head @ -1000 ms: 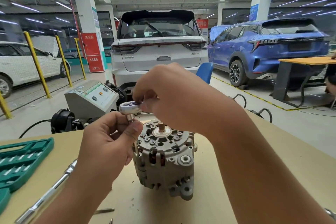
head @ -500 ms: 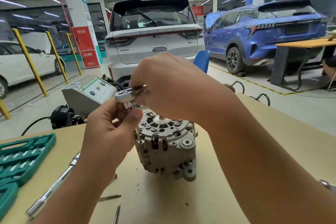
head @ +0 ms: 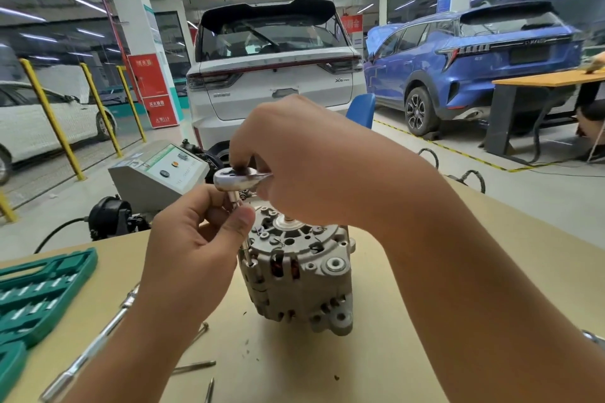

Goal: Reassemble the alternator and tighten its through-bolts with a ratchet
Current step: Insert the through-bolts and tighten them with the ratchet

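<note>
A grey cast alternator (head: 301, 275) stands upright on the tan table (head: 376, 353), shaft end up. A chrome ratchet (head: 237, 178) hovers above its left rim, with a socket and extension reaching down to a through-bolt at the housing's left edge. My right hand (head: 307, 160) grips the ratchet's handle, a finger lying on top of the head. My left hand (head: 196, 252) pinches the extension between thumb and fingers just under the ratchet head. The bolt head itself is hidden by the socket.
Loose long bolts (head: 193, 366) lie on the table in front of my left hand. A chrome bar tool (head: 98, 340) lies at the left, beside a green socket case (head: 36, 298). A grey test box (head: 157, 173) stands behind the table; parked cars fill the background.
The camera view shifted slightly, so the alternator and both hands sit lower and closer. The ratchet handle swung a little while both hands kept their hold.
</note>
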`<action>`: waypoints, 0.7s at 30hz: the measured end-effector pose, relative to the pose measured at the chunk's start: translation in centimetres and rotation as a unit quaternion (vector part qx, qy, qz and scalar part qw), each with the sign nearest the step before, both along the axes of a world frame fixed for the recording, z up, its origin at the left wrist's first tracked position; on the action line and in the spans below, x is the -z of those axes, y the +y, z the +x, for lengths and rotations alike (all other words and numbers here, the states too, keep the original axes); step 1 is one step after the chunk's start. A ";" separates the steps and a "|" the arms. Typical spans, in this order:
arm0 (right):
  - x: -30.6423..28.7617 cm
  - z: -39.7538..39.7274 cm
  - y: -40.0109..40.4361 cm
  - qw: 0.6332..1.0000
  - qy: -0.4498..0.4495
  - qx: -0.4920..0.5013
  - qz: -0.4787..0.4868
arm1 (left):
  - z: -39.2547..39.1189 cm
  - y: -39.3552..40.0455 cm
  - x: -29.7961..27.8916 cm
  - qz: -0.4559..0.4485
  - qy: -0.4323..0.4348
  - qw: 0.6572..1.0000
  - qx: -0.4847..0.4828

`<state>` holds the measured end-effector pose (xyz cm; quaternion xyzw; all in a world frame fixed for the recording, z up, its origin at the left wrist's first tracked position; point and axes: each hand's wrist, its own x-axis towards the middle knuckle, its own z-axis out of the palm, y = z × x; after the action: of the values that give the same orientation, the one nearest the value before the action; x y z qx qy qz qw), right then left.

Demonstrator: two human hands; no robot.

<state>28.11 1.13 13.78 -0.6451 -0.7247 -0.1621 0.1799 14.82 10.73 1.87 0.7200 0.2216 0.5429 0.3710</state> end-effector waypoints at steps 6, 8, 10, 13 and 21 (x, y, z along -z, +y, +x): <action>0.3 0.1 -0.2 1.000 -0.002 0.018 0.011 | -0.2 0.1 -0.5 -0.017 -0.008 0.999 0.029; 0.0 -0.1 -0.7 1.000 -0.001 0.002 0.004 | 0.0 0.2 -0.4 -0.031 -0.021 0.999 0.030; -0.3 0.0 -0.8 1.000 0.001 -0.001 0.001 | -0.1 0.1 -0.4 -0.031 -0.018 0.999 0.035; -0.1 0.1 -0.5 0.999 0.031 0.014 0.003 | -0.3 -0.2 -0.6 -0.034 -0.021 0.998 0.057; -0.4 -0.2 -1.0 1.000 -0.006 -0.005 0.000 | 0.0 -0.6 -1.0 -0.053 -0.019 0.997 0.045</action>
<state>27.88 0.13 14.14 -0.6405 -0.7289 -0.1650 0.1765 14.82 10.13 2.91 0.6983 0.2108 0.5267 0.4365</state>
